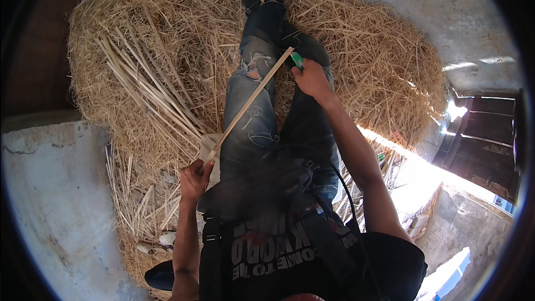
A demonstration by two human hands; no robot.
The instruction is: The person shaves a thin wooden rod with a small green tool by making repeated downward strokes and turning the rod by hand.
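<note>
My left hand [195,179], low and left of my lap, is closed with its thumb on the near end of a long, pale bamboo strip [251,102]. The strip slants up and to the right across my jeans. Near its far end my right hand [313,81] is wrapped round a green cutter knife [297,61]. The knife's tip lies close beside the strip; whether its blade touches cannot be made out.
A bundle of pale split strips [142,86] rests on the heaped straw [356,50] to the left. More thin strips [131,200] lie below it. Concrete walls [56,189] stand around. At the right are a dark wooden shutter [479,139] and a small green object [381,158].
</note>
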